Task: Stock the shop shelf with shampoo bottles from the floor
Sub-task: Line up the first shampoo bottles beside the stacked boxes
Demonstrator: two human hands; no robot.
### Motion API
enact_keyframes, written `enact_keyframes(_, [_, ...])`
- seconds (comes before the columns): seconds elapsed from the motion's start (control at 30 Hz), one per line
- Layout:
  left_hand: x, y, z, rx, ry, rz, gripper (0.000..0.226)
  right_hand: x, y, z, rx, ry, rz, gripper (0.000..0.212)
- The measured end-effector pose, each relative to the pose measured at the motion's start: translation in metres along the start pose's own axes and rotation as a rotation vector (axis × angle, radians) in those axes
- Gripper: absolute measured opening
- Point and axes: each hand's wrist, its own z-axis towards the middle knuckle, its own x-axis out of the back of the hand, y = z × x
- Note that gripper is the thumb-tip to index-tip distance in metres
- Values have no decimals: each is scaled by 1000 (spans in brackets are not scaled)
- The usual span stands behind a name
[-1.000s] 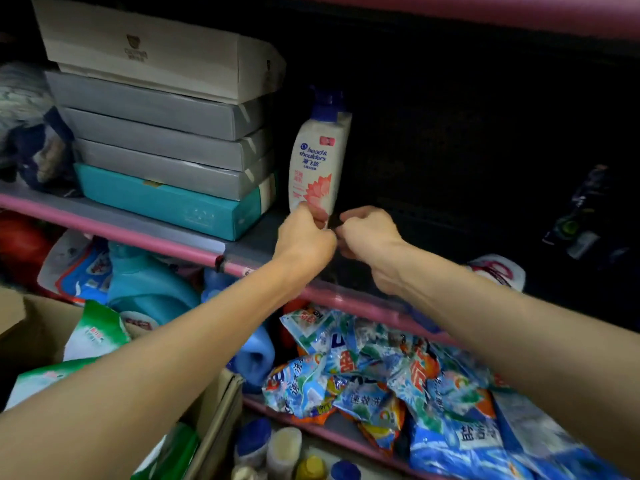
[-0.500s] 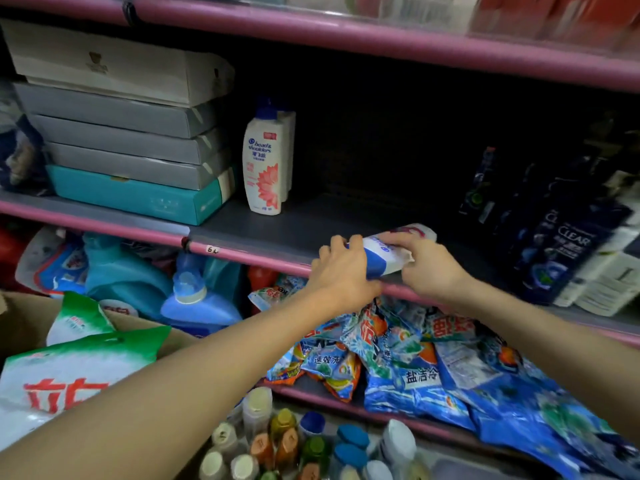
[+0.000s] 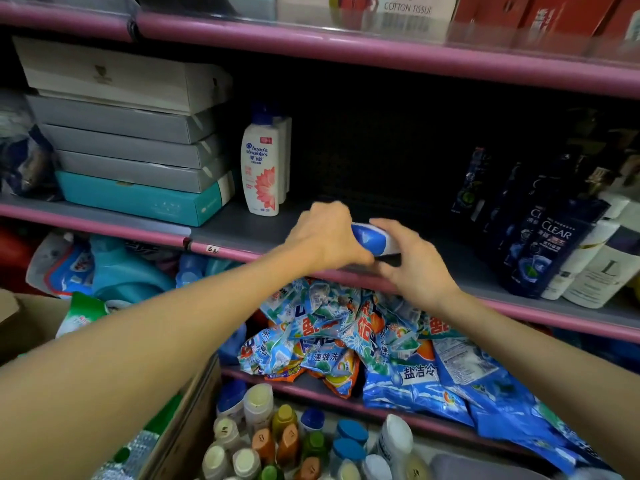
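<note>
**One more bottle at the shelf edge, plenty left below**

You have a blue-and-white shampoo bottle (image 3: 372, 238) lying on its side at centre frame, just over the front lip of the middle shelf (image 3: 242, 230). Your left hand (image 3: 325, 237) curls over its near end; your right hand (image 3: 412, 268) has fingers spread and bent along its other side. Up and to the left, a few white shampoo bottles (image 3: 261, 168) already stand upright in a row beside the stacked boxes (image 3: 131, 143). The shelf behind your hands is mostly bare. At bottom centre, many capped bottles (image 3: 284, 441) wait, so most stocking looks undone.
</note>
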Motion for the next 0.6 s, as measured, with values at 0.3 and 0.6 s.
enact_keyframes(0.3, [48, 20, 15, -136, 172, -427, 55, 16, -23, 29, -75, 199, 428, 25])
enact_keyframes(0.6, [4, 2, 21, -133, 26, -574, 55, 21, -28, 49, -198, 271, 194, 47])
